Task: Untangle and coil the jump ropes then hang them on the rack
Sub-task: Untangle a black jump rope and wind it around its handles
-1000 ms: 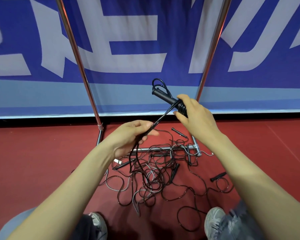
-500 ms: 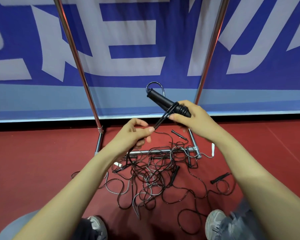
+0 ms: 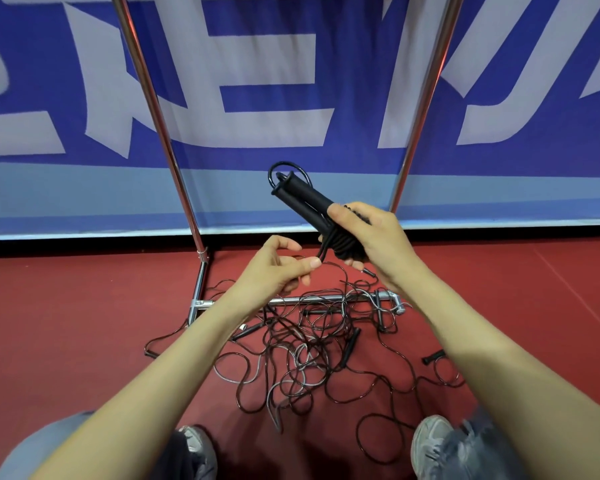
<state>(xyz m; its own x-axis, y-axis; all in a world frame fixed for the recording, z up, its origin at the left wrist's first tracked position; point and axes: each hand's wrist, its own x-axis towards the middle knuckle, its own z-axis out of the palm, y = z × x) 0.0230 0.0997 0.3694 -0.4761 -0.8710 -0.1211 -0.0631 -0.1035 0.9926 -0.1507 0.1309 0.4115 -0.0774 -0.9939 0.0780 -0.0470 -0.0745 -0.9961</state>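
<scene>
Right hand [image 3: 371, 244] grips a black jump rope [image 3: 302, 199] held up in front of the rack [image 3: 160, 133], fingers curled round the two handles where the cord is wound round them in several turns. The handles lie side by side and point up and left, and a small loop of cord sticks out past their far ends. Left hand [image 3: 274, 268] is just beside and below the right, thumb and forefinger pinching the free run of cord close to the wraps, other fingers curled in. The short stretch of cord between the hands looks taut.

On the red floor [image 3: 66, 323] under both hands, a pile of tangled ropes [image 3: 309, 355], thin black cords mostly with some grey, draped over the rack's chrome base bar [image 3: 291, 301]. A loose black handle [image 3: 433, 356] lies off to the right of the pile, another dark handle at the left edge, cannot tell which rope each belongs to.

Two chrome rack uprights rise left and right; top of rack out of view. Blue and white banner [image 3: 257, 81] behind. Grey shoes [image 3: 430, 441] at bottom edge, near the pile
</scene>
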